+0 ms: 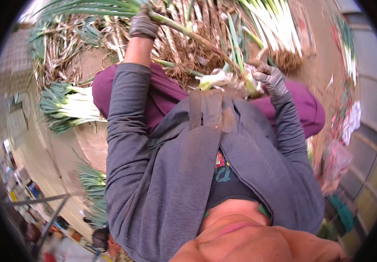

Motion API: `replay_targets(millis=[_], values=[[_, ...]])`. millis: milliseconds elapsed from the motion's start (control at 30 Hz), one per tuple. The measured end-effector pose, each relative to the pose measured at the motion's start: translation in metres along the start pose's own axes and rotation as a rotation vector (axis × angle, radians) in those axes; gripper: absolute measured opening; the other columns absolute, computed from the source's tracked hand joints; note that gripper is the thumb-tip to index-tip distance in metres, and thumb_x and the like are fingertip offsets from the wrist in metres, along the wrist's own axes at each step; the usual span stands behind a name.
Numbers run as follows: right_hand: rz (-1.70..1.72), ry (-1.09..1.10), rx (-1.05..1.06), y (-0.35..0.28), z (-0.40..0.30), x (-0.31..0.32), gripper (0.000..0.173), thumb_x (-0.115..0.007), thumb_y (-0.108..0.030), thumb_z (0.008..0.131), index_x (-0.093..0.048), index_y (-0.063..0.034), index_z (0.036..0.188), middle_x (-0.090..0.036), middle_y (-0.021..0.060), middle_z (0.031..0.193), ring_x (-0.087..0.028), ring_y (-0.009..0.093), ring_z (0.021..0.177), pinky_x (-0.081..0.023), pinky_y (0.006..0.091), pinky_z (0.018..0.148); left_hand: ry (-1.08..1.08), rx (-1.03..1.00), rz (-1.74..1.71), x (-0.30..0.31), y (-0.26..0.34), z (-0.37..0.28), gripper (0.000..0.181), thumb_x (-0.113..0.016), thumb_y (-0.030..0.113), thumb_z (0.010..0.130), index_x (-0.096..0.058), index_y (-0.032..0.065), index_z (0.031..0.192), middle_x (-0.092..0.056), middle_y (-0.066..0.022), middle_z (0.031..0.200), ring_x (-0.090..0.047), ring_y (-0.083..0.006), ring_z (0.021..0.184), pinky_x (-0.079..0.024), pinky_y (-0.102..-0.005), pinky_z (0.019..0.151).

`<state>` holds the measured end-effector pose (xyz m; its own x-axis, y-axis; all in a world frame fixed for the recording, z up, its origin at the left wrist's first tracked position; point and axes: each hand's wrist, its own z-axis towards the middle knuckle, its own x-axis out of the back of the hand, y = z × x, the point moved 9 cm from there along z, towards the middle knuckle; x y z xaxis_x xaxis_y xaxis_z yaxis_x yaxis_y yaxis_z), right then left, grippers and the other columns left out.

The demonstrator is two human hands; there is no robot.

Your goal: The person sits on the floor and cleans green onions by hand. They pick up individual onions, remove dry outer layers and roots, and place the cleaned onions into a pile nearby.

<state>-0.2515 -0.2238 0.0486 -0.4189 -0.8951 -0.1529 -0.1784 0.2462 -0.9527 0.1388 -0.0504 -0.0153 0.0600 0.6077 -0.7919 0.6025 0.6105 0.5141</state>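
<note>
My left hand (144, 24), in a grey-striped glove, is closed around a long green onion stalk (188, 32) near its leafy green part. The stalk slants down to the right, its root end close to my right hand. The gloved right hand (269, 78) is curled around a small, blurred blade-like tool (258, 60); its exact kind is unclear. Peeled outer leaves and white scraps (216, 79) lie between my knees, below the stalk. Behind it lies a heap of unpeeled green onions (175, 49) with brown roots and dry skins.
Clean white-stemmed green onions (281, 29) lie at the upper right, roots towards me. Another bundle (80, 103) lies by my left knee, with more leaves (93, 186) farther down that side. Plastic bags (335, 157) are at the right. A person's head shows at the lower left.
</note>
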Motion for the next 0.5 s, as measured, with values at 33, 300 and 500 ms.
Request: replay_targets(millis=[33, 300, 500], values=[[-0.072, -0.258, 0.019, -0.014, -0.013, -0.034, 0.047, -0.066, -0.012, 0.076, -0.050, -0.0006, 0.118, -0.053, 0.0107, 0.115, -0.053, 0.017, 0.099, -0.043, 0.0294, 0.086, 0.006, 0.028, -0.014, 0.021, 0.003, 0.022, 0.028, -0.050, 0.022, 0.088, -0.045, 0.0006, 0.105, -0.055, -0.0140, 0.080, -0.057, -0.0292, 0.072, -0.049, -0.0492, 0.076], [-1.116, -0.472, -0.134, 0.020, -0.034, -0.052, 0.035, -0.061, -0.039, 0.077, -0.066, -0.0051, 0.082, -0.061, 0.0116, 0.077, -0.059, 0.025, 0.075, -0.043, 0.0337, 0.079, 0.173, 0.181, 0.142, 0.028, -0.006, 0.003, 0.037, -0.046, 0.028, 0.090, -0.046, -0.0044, 0.106, -0.057, -0.0203, 0.094, -0.057, -0.0334, 0.086, -0.040, -0.0586, 0.087], [-1.316, 0.702, 0.886, -0.097, -0.006, -0.019, 0.036, -0.072, -0.025, 0.065, -0.061, -0.0123, 0.097, -0.060, 0.0082, 0.102, -0.052, 0.025, 0.102, -0.038, 0.0402, 0.091, 0.172, 0.201, 0.156, 0.035, -0.013, 0.014, 0.038, -0.047, 0.029, 0.089, -0.045, 0.0013, 0.115, -0.056, -0.0196, 0.103, -0.055, -0.0335, 0.094, -0.037, -0.0591, 0.089]])
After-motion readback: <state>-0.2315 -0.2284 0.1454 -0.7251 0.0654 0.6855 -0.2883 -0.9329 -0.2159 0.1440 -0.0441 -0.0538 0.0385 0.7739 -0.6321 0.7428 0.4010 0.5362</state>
